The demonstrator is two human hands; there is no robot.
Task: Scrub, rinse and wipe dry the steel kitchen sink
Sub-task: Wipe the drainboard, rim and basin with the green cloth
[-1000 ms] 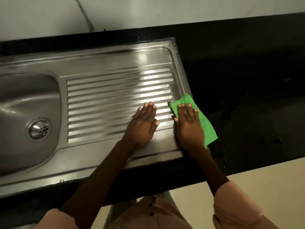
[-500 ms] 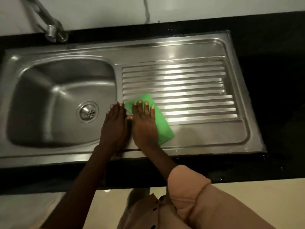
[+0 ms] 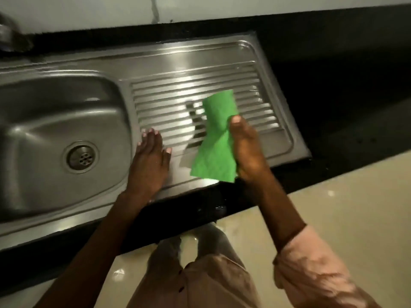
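The fingers of the right hand [image 3: 246, 152] are curled around the right edge of the green cloth [image 3: 216, 138], the thumb tip showing on the cloth's front about halfway up, so the cloth is pinched and lifted clear of the steel, casting a dark shadow on the ribs to its left. The cloth is narrowed at the grip and flares at both ends; its long axis runs nearly up and down the frame, leaning slightly, with the upper end toward the upper right and the wider lower end hanging toward the lower left, over the front rim of the sink. It sits right of the frame's centre, above the ribbed drainboard [image 3: 200, 103]. The left hand [image 3: 150, 163] lies flat, palm down, fingers straight and together, pressing on the smooth strip between the drainboard and the bowl, holding nothing, just left of the cloth and apart from it. The steel sink [image 3: 155, 63] stretches from the left edge to right of centre, its bowl at the left with the round drain [image 3: 81, 158] in it. The black bench [image 3: 333, 74] surrounds the sink and fills the upper right; pale floor shows at the lower right. Half a second ago the right hand was pressing the cloth flat against the drainboard's left end beside the left hand; now the cloth is off the surface and held upright further right, while the left hand remains flat on the steel.
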